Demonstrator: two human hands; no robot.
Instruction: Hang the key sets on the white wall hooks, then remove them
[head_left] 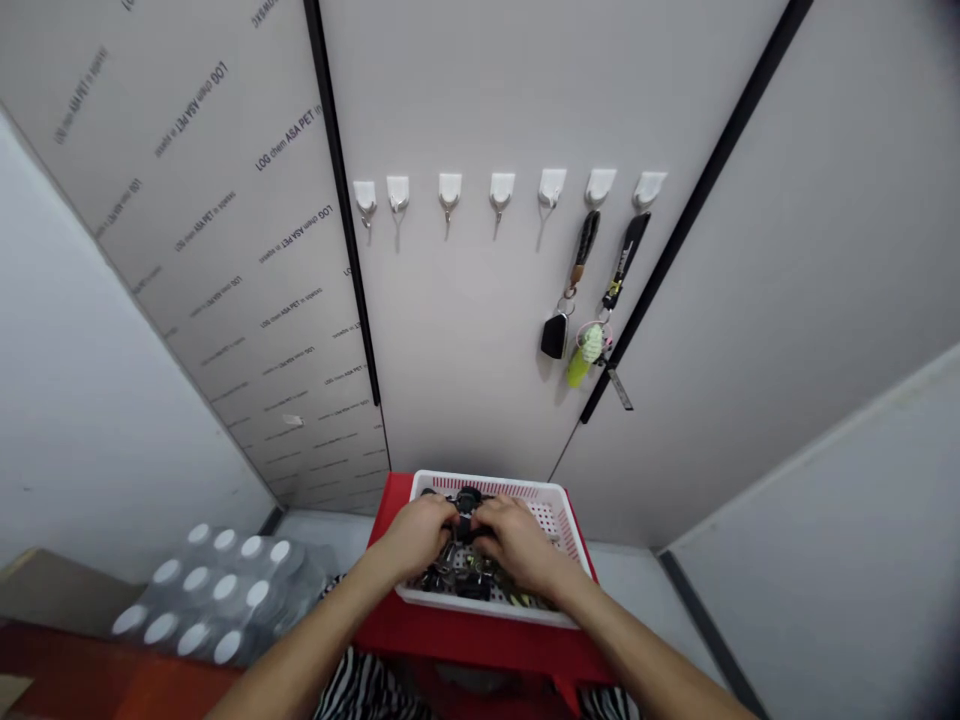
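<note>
My left hand (422, 534) and my right hand (520, 545) are both inside a white plastic basket (486, 610) with slotted sides. Between them is a black keychain (466, 500), and the fingers of both hands close on it. Its exact shape is partly hidden by my fingers. Below my hands, a jumble of keys and dark key fobs (472, 585) lies on the basket floor. On the wall ahead hang a keychain with a black braided strap and a dark fob (555, 336), and another with a black printed strap and green charms (591, 345).
A row of several white adhesive hooks (450, 188) runs along the wall; the two rightmost carry the keychains. The basket stands on a red stool (480, 640). White-capped bottles (225, 587) in clear wrap stand at lower left, near a cardboard box (67, 592).
</note>
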